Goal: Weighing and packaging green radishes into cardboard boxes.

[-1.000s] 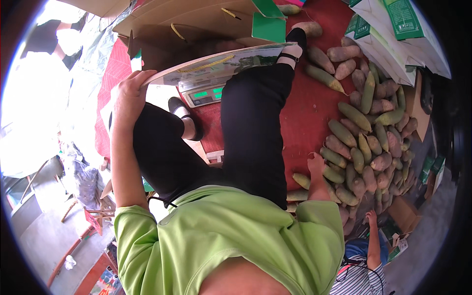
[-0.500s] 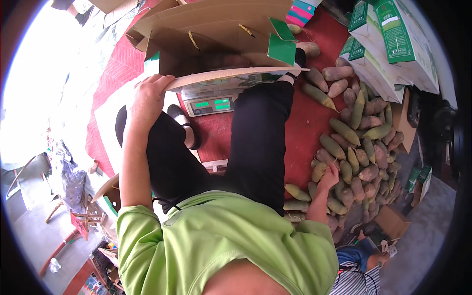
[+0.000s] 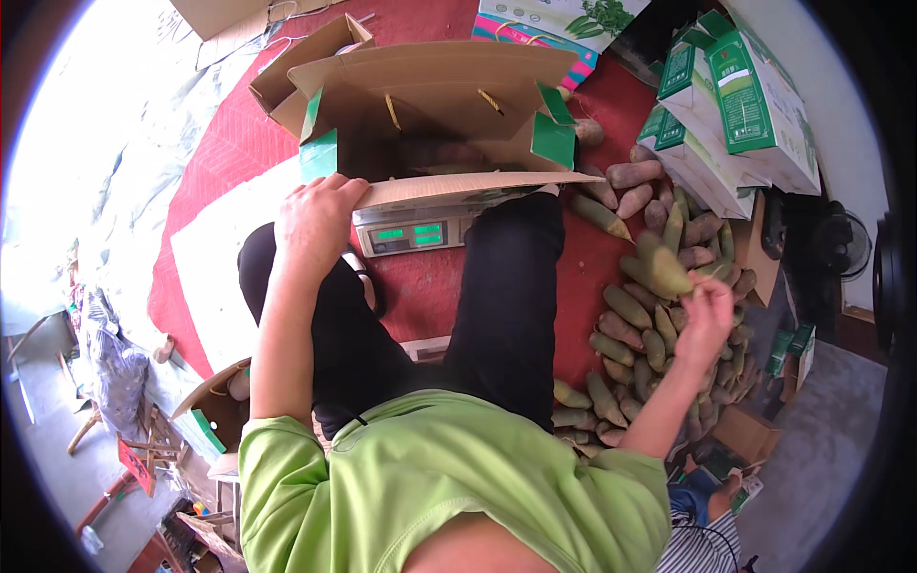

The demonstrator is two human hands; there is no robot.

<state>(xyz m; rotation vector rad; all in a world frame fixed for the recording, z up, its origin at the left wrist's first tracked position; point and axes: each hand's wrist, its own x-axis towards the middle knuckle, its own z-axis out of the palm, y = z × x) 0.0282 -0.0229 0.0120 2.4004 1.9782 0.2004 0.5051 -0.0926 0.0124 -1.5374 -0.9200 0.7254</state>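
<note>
Brown box [image 3: 430, 95] with green flaps — red mat [image 3: 420, 286], lime-green shirt [image 3: 449, 477].

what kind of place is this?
Likely an informal produce packing spot on a floor. A pile of bamboo shoots lies on a red mat, an open cardboard box sits on a digital scale, and green-and-white cartons are stacked nearby.

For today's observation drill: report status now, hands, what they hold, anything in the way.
Left hand gripping flap of open cardboard box on the scale. Right hand holding one bamboo shoot above the pile. Nothing between.
</note>
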